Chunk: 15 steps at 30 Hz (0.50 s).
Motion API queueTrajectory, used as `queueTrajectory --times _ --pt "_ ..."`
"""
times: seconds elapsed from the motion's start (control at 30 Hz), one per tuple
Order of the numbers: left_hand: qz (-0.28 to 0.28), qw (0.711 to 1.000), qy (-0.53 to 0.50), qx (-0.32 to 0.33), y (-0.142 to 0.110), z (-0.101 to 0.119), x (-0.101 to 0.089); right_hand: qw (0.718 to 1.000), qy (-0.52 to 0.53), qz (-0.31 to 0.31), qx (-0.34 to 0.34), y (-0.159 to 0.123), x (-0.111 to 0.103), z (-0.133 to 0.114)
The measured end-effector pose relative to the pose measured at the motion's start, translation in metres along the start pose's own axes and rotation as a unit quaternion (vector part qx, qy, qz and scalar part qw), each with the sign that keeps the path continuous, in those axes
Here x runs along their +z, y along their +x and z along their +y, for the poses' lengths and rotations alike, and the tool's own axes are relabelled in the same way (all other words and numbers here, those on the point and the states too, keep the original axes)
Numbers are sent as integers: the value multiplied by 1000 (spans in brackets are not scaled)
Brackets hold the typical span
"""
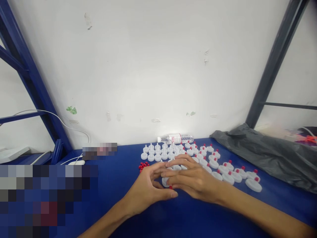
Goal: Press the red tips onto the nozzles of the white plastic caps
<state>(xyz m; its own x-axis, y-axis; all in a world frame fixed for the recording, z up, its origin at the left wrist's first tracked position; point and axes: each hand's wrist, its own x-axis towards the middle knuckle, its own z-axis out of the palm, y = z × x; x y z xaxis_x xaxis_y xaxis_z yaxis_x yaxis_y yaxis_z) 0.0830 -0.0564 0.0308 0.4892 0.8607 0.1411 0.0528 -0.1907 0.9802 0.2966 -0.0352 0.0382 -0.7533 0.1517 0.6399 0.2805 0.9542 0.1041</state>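
Observation:
My left hand point(148, 185) and my right hand point(195, 178) meet over the table, fingers curled around a white round nozzle lid point(165, 181). Most of that lid is hidden behind my fingers. A small red cap point(170, 187) shows just above my left thumb; whether it sits on the lid's nozzle I cannot tell. Beyond my hands, white nozzle lids without caps point(158, 157) stand upright in rows. To the right are several lids with red caps on their nozzles point(228, 177). Loose red caps point(144, 165) lie in a small pile beyond my left hand.
A clear plastic bottle point(175, 138) lies on its side against the wall. Dark grey sheeting point(247, 148) covers the blue table's point(111, 198) right back edge. Frame posts rise at left point(37, 72) and right point(269, 66). A white cable point(61, 122) hangs at left.

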Motion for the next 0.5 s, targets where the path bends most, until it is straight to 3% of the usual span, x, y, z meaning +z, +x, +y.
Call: queueTrajectory --times 0.1,0.33,0.43,0.5 --pt "-55 998 -30 -29 -2 4 -1 1000 4 -4 -17 2 -1 -5" --pt "-63 998 8 -29 -4 11 -4 999 12 2 -33 6 -5 -9" --pt "-2 989 147 32 -3 10 -14 998 30 -28 37 6 -9 -6" --pt "65 942 318 81 -1 5 -24 994 27 -65 84 4 -13 -1"
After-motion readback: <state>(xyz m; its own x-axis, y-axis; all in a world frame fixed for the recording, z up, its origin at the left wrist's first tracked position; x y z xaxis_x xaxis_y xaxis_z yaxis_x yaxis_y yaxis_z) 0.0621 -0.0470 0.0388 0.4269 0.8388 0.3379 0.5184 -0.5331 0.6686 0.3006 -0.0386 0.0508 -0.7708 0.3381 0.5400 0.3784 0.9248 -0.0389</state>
